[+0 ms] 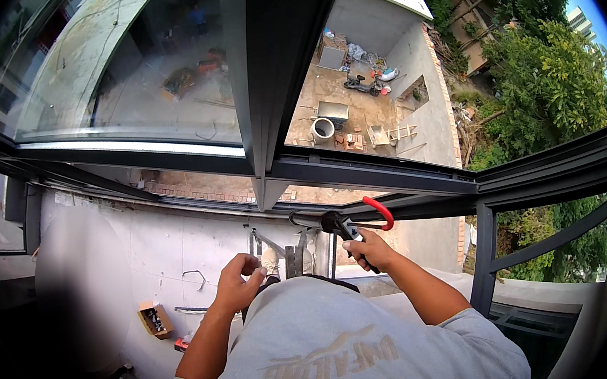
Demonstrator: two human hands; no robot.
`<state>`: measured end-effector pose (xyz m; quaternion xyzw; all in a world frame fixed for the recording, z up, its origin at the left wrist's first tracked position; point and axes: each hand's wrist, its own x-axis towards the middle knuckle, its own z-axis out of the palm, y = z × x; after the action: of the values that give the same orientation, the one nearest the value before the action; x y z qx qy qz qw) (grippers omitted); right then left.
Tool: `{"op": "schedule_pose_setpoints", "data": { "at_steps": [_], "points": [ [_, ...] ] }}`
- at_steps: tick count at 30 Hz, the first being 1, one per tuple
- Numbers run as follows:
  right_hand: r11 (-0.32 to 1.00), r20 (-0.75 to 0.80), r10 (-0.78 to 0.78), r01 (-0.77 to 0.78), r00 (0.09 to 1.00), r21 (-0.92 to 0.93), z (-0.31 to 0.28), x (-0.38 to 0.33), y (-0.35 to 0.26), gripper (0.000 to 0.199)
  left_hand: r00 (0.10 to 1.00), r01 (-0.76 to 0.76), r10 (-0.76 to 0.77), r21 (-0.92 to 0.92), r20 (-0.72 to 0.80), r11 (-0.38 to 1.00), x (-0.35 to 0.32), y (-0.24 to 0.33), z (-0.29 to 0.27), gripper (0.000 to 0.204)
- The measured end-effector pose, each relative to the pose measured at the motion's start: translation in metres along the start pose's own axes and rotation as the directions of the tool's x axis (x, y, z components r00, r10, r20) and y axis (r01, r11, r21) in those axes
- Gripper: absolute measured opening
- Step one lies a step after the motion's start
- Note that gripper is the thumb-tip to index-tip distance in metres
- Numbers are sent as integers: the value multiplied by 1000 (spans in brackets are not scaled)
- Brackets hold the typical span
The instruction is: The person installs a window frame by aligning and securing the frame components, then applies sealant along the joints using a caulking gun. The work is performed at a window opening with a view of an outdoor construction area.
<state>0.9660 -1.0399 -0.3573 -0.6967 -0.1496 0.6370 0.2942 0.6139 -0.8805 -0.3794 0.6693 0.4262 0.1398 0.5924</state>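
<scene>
My right hand [366, 251] grips the black handle of a caulking gun [336, 224]. A curved red piece [388, 214] stands out on the gun's right side, and its dark front points left toward the window frame. In front of my body, my left hand [240, 277] hangs apart from the gun, fingers curled toward the thumb; anything between them is hidden. Just beyond the gun runs the dark metal window frame [361, 177], with a thick upright post [263, 69] rising at its middle. Below me part of a metal ladder [293, 261] shows beside my shoe [271, 260].
An open cardboard box [155, 321] with small items lies on the pale floor [142, 256] at left. Glass [139, 81] fills the left window bay. Outside, far below, a walled yard holds a scooter [364, 85] and a round container [323, 130]. Trees [549, 85] stand at right.
</scene>
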Motion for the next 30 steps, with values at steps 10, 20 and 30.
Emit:
{"op": "schedule_pose_setpoints", "data": {
  "at_steps": [10,20,30],
  "points": [
    [423,625,-502,800,598,-426,103,29,-40,53,844,-535,383,648,376,542,9,178,22,51],
    [551,523,-204,539,828,-637,67,-3,-68,66,829,-519,455,-147,-325,842,-41,106,-7,29],
    [861,412,-363,470,836,-197,-41,-154,-89,62,976,1,-211,-981,43,-192,-50,-51,11,93]
  ]
}}
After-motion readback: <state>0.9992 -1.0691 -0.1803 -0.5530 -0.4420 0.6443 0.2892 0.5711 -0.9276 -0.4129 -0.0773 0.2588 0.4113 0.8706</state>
